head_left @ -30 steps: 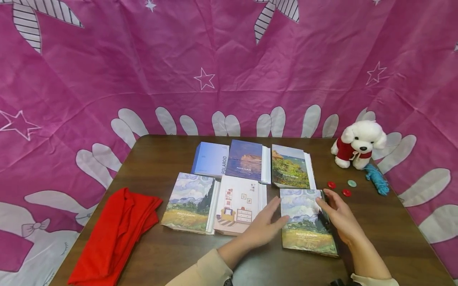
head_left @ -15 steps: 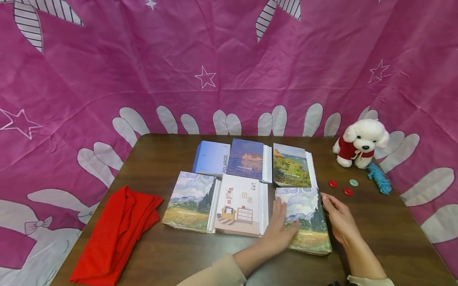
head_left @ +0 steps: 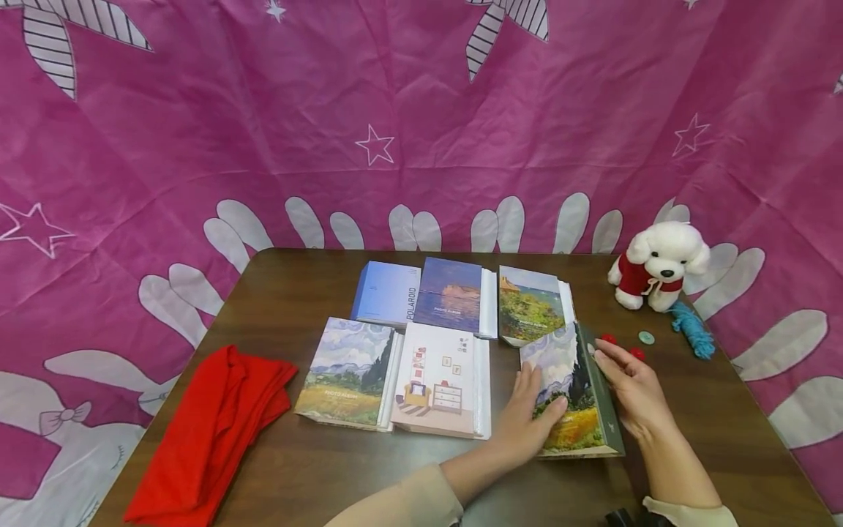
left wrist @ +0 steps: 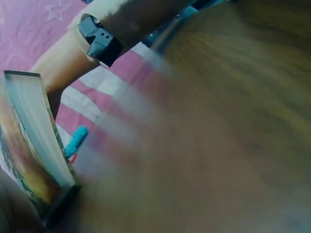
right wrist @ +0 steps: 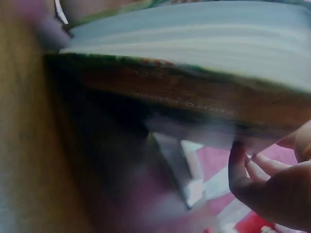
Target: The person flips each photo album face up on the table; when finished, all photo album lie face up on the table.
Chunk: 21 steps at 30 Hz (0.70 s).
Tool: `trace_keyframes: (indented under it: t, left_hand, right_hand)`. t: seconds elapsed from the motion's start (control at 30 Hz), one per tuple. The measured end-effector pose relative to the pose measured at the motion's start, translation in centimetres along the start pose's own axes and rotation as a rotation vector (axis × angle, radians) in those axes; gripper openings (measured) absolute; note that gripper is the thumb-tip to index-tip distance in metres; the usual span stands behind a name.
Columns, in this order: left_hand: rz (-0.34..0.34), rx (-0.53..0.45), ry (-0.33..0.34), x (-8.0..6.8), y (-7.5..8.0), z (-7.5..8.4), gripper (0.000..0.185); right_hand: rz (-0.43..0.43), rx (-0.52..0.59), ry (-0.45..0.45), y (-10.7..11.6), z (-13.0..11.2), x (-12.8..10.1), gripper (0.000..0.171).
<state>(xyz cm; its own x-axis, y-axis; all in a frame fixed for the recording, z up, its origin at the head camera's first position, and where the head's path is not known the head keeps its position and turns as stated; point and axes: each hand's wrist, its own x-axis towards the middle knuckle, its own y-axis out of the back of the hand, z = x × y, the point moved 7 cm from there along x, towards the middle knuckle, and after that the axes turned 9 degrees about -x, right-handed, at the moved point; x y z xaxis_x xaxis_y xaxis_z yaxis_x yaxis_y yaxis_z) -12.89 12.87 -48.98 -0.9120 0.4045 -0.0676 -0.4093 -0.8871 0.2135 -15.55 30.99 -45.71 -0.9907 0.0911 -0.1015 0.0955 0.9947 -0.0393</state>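
Observation:
A photo album (head_left: pixel 560 388) with a painted landscape cover is held between both hands at the front right, tilted so its dark green side faces right. My left hand (head_left: pixel 516 428) grips its left side, thumb lying over the front cover. At the opposite side, my right hand (head_left: pixel 635 395) holds the dark face near the top with thumb and fingers. The right wrist view shows the album's page edges (right wrist: pixel 194 39) close up, with fingers (right wrist: pixel 243 177) against its cover. The left wrist view is blurred but shows the album (left wrist: pixel 36 126) standing on the table.
Several other albums lie left and behind, including a pink-white one (head_left: pixel 437 380) and a seaside one (head_left: pixel 451 293). A red cloth (head_left: pixel 211 432) is far left. A plush dog (head_left: pixel 658 267), blue yarn (head_left: pixel 693 331) and buttons (head_left: pixel 646 337) sit at right on the table (head_left: pixel 296 483).
The album first lay face up; it slid slightly left, then tipped up, baring its dark green side. My left hand moved right onto its cover; my right hand stayed along its right side.

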Motion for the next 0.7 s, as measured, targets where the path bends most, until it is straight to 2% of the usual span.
trace_keyframes:
  t: [0.13,0.3,0.43,0.53,0.6,0.7]
  left_hand:
    - [-0.037,-0.032,0.006,0.1,0.3,0.8,0.077]
    - [-0.08,-0.151,0.022,0.0,0.7,1.1,0.086]
    - [-0.074,-0.249,0.032,-0.2,1.4,1.4,0.087]
    - [-0.09,-0.343,0.011,-0.3,1.7,1.9,0.088]
    - [-0.099,-0.392,-0.005,-0.4,2.0,2.0,0.089]
    - [-0.092,-0.45,-0.048,-0.4,2.6,2.3,0.083]
  right_hand:
    - [0.05,-0.104,0.018,-0.7,-1.4,-0.2,0.019]
    - [0.096,-0.223,0.007,-1.5,-1.6,-0.7,0.019]
    - [0.058,-0.157,0.024,-2.2,-1.3,-0.9,0.018]
    - [0.029,-0.12,0.036,-2.8,-1.0,-1.1,0.022]
    - [0.017,-0.136,0.029,-3.1,-0.7,-1.2,0.025]
    - [0.0,-0.261,0.004,-3.6,-0.2,-1.0,0.038]
